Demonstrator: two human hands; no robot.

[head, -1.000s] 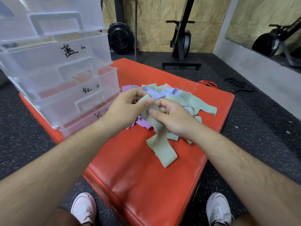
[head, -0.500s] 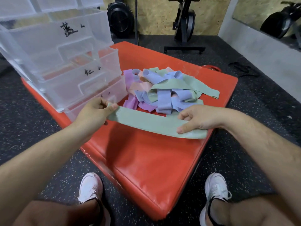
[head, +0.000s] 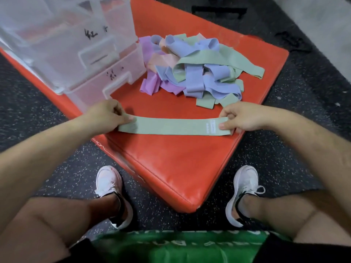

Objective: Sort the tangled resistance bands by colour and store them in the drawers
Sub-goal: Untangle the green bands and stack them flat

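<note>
The red mat [head: 171,164] lies on the speckled floor and carries everything. At its far left corner stands the clear stack of drawers [head: 62,44], each front marked with handwriting too blurred to read. The bottom drawer [head: 106,80] seems pulled out a little, though I cannot be sure.

Right of the drawers sits the pile [head: 191,73], a loose knot of green, blue, purple and peach bands looped through one another.

Nearer the person, apart from the pile, one green band [head: 171,127] lies flat and straight across the mat, reaching almost to the right edge. The left grip [head: 106,115] pinches its left end between thumb and fingers. The right grip [head: 241,118] pinches the right end, thumb on top, just beside a small white tag [head: 210,127].

The band looks like woven elastic fabric: light, limp, soft and in no way fragile. Its surface looks matt, so it should not slip. Held at one end it would droop and swing. Holding both ends, as now, keeps it flat. Folding it in half first would probably let it drop neatly into a drawer.
</note>
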